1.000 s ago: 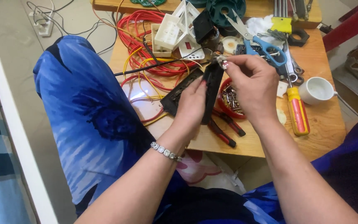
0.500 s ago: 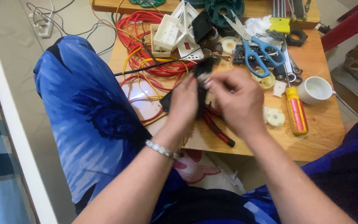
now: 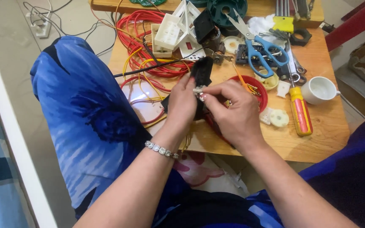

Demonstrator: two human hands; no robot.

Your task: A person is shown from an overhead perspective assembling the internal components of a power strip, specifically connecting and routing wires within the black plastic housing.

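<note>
Grip: left hand (image 3: 182,101) clamped around the black plastic strip (image 3: 201,76) held above the tabletop (image 3: 317,131), right hand (image 3: 233,112) pinching a small metal piece (image 3: 198,90) against it; best kept steady, fingertips close, clear of the red wires (image 3: 140,33).

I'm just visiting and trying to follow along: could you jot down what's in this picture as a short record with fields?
Left hand: grips a long black plastic part
Right hand: fingertips pinch a small pale piece against that part
Surface: small wooden table
Wires: tangle of red and yellow wires at the table's left end
Tools: blue-handled scissors; red and yellow screwdriver
Other: white cup; white plastic housings
Wrist: beaded bracelet on the left arm
</note>
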